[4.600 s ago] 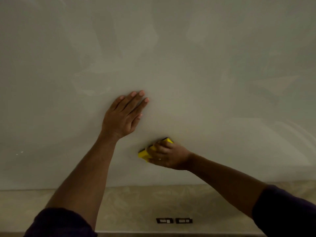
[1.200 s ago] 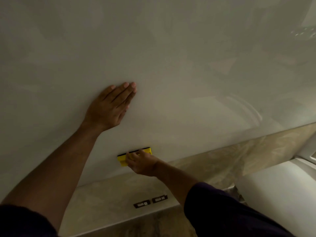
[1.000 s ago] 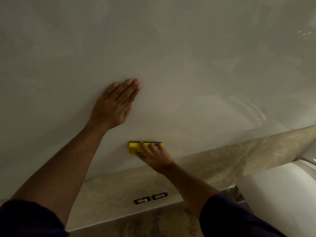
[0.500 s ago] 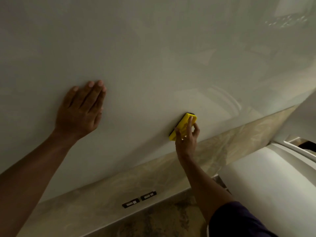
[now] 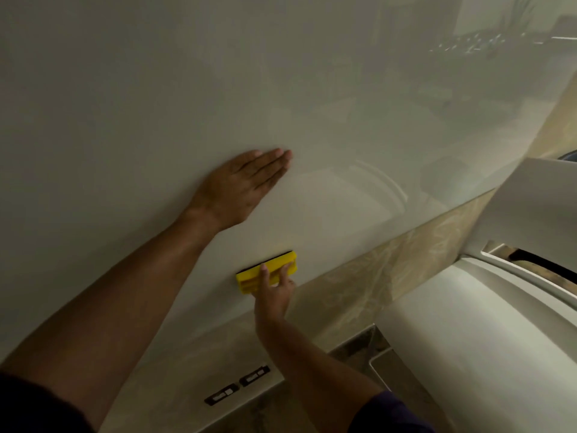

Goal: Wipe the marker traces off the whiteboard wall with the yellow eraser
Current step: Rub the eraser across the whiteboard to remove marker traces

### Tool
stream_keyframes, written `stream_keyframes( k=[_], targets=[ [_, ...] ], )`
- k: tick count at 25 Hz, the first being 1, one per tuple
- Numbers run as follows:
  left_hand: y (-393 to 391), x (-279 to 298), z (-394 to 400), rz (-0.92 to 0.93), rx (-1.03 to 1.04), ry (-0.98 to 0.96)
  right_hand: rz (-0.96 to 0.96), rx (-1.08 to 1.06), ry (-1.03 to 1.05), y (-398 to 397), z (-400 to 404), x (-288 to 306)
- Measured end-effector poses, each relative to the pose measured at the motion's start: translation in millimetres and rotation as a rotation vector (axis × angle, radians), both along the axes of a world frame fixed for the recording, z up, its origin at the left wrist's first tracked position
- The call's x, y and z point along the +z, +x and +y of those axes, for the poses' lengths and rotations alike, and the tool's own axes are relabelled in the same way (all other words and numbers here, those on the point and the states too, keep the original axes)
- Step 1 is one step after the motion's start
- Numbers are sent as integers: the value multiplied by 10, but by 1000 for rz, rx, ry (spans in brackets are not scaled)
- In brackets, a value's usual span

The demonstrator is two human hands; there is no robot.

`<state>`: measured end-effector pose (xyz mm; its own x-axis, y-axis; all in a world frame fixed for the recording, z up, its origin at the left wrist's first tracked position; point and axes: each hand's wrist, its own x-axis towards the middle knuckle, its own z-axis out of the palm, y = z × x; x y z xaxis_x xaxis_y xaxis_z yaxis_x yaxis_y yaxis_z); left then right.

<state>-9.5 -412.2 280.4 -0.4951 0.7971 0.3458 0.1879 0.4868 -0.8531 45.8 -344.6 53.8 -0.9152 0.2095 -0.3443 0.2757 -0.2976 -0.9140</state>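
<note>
Gripping the yellow eraser (image 5: 266,272) from below, the right hand (image 5: 274,295) had its fingers (image 5: 264,271) spread up over the yellow back, closed on it and pressing the dark felt edge to the whiteboard wall (image 5: 156,104). I read the eraser's long axis as running left-low to right-high, roughly parallel to the board's lower edge, which lay just beneath it where the marbled band (image 5: 359,276) begins. Left hand (image 5: 240,185) was flat on the board, fingers straight and together, holding nothing, up and slightly left of the eraser and apart from it. Right hand was plainly the nearer one, already on the tool. No marker traces visible to me anywhere on the board, only glare and room reflections at upper right, so I couldn't say where residue remained. My guess: the next stroke would go broadside, up the board, or slide along the bottom edge; going up left would run into the braced left hand. Two small dark wall outlets (image 5: 237,384) sat low on the marbled band, and a white curved surface (image 5: 484,339) stood to the right, both clear of the stroke.
</note>
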Motion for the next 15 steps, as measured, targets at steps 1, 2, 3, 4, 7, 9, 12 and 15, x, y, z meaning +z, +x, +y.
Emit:
stream_keyframes(
  k=[1,2,3,4,7,9,12,15],
  targets=[
    [-57,15,84,-21,-11,-14,-6,9,-115,0,-15,-6],
    [-94,33,132,-40,-19,-18,0,-5,-194,-59,41,21],
    [-116,49,154,-55,-28,-14,21,-43,-199,-174,163,74],
    [-121,61,157,-65,-33,-9,49,-93,-173,-326,336,143],
    [-106,82,148,-64,-39,-6,63,-286,-190,-918,1015,347],
    [-99,82,152,-66,-38,1,64,-374,-202,-1215,1381,429],
    [-103,80,172,-76,-10,-2,71,-415,-180,-1248,1423,474],
    [-135,48,183,-54,25,-55,12,-330,-64,-801,908,357]
  ],
)
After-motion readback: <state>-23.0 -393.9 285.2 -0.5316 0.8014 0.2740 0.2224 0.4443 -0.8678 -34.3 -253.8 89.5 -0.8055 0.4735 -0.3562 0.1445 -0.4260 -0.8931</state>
